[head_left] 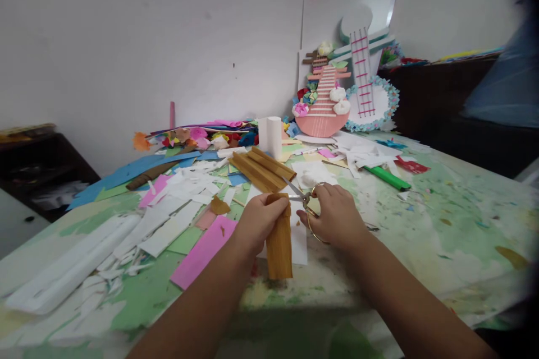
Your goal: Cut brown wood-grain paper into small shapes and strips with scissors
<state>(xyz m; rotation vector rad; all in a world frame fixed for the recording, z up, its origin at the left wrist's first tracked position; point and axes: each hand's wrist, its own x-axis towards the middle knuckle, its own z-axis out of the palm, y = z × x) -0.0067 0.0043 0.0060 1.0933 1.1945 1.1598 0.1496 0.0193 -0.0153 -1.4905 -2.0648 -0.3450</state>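
Note:
My left hand [257,220] is closed on the top end of a folded strip of brown crepe paper [280,244], which hangs down over the table's near edge. My right hand [334,217] grips a pair of gold-handled scissors [304,199], fingers through the loops. The blades point left and up, toward the top of the strip. Just behind lies a larger folded bundle of the same brown crepe paper [261,170].
The paint-stained green table [442,224] carries white paper strips [160,224], a pink paper piece [204,251], blue sheets [126,174], a white paper roll [272,136], a green marker [387,178] and paper-craft models [332,101] against the wall. Dark furniture stands at both sides.

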